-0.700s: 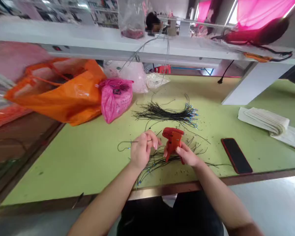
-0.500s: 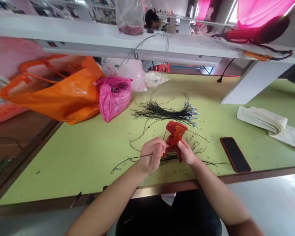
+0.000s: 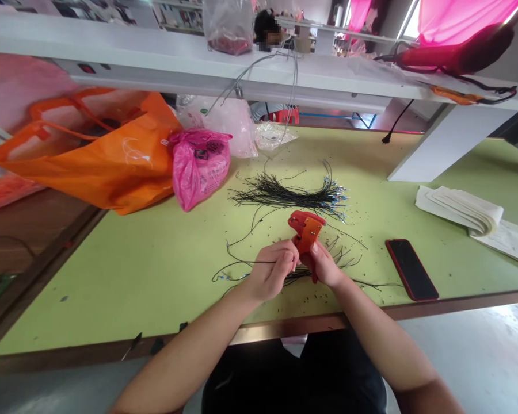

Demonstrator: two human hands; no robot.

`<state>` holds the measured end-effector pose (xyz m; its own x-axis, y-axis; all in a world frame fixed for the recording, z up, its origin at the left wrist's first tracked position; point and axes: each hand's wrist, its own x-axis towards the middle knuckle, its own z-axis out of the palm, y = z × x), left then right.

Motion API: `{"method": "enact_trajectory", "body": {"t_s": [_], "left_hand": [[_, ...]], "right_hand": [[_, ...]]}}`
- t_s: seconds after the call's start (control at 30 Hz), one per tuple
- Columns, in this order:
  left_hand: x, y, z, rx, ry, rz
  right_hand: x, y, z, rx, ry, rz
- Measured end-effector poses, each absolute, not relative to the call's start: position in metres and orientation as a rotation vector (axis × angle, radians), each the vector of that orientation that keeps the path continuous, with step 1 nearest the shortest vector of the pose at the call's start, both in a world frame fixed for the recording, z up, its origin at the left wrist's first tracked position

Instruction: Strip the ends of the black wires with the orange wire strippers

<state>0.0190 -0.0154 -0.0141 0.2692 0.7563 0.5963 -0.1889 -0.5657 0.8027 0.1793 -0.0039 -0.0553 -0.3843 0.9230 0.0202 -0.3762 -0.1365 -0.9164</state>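
Note:
Between the fingers of my left hand (image 3: 277,269) a thin black wire (image 3: 242,263) is pinched; its free length curls out to the left over the table. My right hand (image 3: 326,265) is wrapped round the handles of a red-orange wire stripper (image 3: 309,233), whose head points up and left. The left fingertips are right beside the tool; whether the wire end sits in its jaws is hidden. Under both hands lies a loose bunch of dark wires (image 3: 300,277). Farther back is a bigger bundle of black wires (image 3: 285,192) with blue ends at its right.
On the green table (image 3: 155,276) stand an orange bag (image 3: 125,155) and a pink plastic bag (image 3: 202,169) at the left. A phone (image 3: 412,270) and folded papers (image 3: 461,207) lie at the right. A white shelf (image 3: 155,57) crosses above; a person sits beyond it.
My left hand has moved slightly right and up, closer to the stripper, drawing the wire's loose end rightward. The stripper has shifted a little left, still in my right hand.

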Motion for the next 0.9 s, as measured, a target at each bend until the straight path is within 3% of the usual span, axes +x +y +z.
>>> {"method": "enact_trajectory", "body": {"t_s": [0.9], "left_hand": [[0.021,-0.018,-0.014,1.694,0.469,1.363]], "right_hand": [[0.179,-0.007,-0.071,-1.002,-1.123,1.501]]}}
